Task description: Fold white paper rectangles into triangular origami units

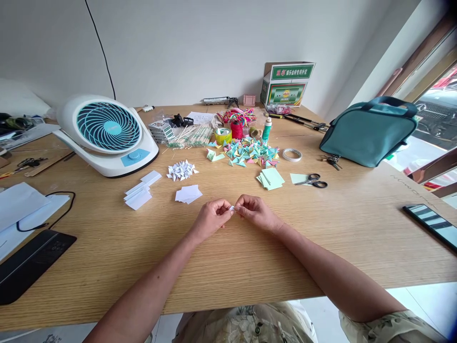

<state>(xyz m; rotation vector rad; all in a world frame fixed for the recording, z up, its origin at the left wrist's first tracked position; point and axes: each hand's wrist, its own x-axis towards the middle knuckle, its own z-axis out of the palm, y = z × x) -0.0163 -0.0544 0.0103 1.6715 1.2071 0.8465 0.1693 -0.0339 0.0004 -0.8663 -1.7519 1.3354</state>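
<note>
My left hand [210,218] and my right hand [254,211] meet above the wooden table [228,267], both pinching a small folded white paper piece [232,208] between their fingertips. Just beyond them lies a small stack of white paper slips [188,194]. Further back sits a heap of folded white paper triangles [181,170]. A larger pile of folded coloured paper triangles [250,153] lies behind that.
A white and teal desk fan [107,133] stands at the left. White paper strips [141,190], green paper sheets [270,178], scissors [313,180], a tape roll [292,154], a teal bag [369,131], a phone [432,224], a cardboard box [285,83] and a black device [30,262] surround the hands.
</note>
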